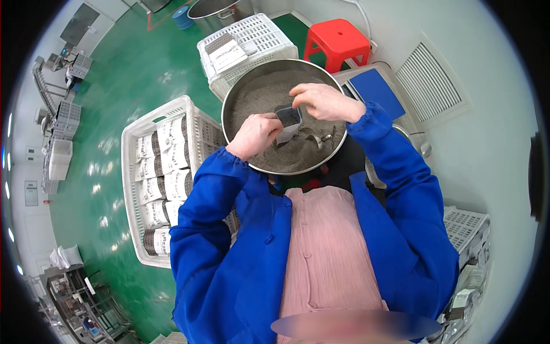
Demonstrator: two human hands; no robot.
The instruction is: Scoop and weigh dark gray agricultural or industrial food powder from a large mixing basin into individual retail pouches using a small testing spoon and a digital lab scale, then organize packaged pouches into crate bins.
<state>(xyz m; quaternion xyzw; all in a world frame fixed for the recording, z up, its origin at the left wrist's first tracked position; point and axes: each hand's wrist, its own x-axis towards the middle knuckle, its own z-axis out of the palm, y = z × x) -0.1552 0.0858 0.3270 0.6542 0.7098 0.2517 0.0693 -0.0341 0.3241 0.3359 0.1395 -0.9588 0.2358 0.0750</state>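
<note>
My left hand grips the near left edge of an upright pouch with a gaping mouth and a dark inside. The pouch is above a wide steel basin of grey-brown powder. Beside the pouch's far right rim, my right hand has its fingers apart and slightly bent. Whether its fingertips touch the rim cannot be made out. A metal scoop lies partly sunk in the powder, to the right of the pouch.
On my left, a white plastic crate holds several filled printed pouches. Beyond the basin are an upturned white crate with flat pouches on it and a red stool. A blue-topped scale stands right, near a wall vent.
</note>
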